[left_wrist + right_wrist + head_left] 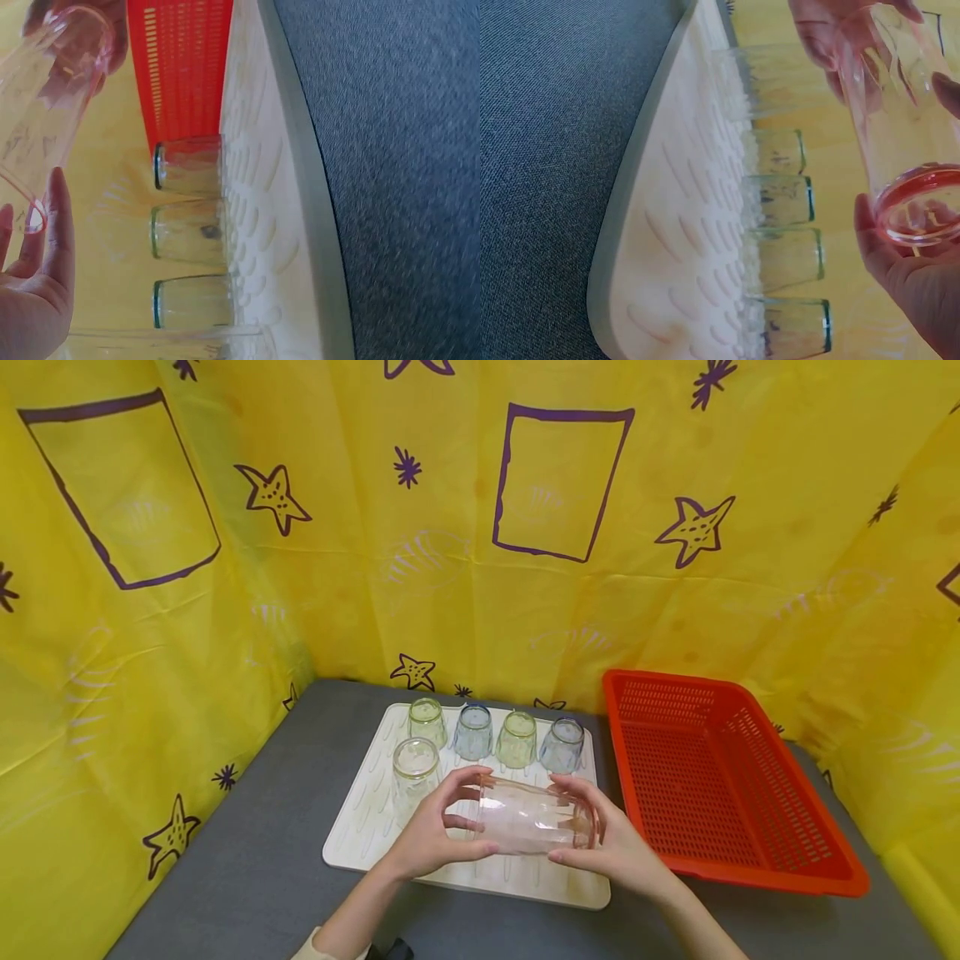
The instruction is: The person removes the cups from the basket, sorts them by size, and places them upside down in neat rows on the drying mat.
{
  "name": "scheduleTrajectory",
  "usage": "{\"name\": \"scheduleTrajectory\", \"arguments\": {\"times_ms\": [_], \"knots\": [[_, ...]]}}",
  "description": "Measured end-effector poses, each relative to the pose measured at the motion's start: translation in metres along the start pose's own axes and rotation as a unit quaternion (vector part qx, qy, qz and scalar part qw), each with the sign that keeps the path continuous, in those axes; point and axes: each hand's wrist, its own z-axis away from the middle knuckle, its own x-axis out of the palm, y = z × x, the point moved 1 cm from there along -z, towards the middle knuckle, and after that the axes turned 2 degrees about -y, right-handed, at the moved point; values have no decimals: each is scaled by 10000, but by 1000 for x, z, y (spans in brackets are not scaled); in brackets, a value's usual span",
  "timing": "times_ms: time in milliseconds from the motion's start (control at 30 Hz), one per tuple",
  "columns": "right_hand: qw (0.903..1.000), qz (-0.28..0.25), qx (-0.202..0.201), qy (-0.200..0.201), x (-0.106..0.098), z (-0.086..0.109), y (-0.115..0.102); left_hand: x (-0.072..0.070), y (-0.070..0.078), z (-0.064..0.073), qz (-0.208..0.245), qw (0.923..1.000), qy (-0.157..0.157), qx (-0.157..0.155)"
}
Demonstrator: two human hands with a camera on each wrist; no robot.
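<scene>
A tall pink-tinted drinking glass (528, 817) lies sideways in the air, held between both hands over the drying mat. My left hand (435, 833) grips its rim end, fingers on top and thumb below. Around the thick base end, my right hand (613, 842) curls its fingers and thumb; the right wrist view shows this base (919, 206) against the palm. Just beyond the left hand stands a tall clear glass (415, 768) on the white mat (360, 835), its lower part partly hidden by that hand.
Along the mat's back edge is a row of short tumblers, alternating green (427, 727), blue (473, 737), green (517, 743) and blue (562, 747). A red plastic basket (765, 878) stands to the right on the grey table (247, 827). Yellow patterned cloth (345, 593) encloses the back and sides.
</scene>
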Motion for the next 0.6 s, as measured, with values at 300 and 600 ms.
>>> {"name": "scheduleTrajectory", "arguments": {"times_ms": [300, 600], "knots": [[9843, -1762, 132, 23, 2, 1, 5, 0, -26, 1, 760, 9960, 445, 136], [9535, -2943, 597, 271, 10, 2, 6, 0, -25, 2, 877, 9943, 591, 125]]}}
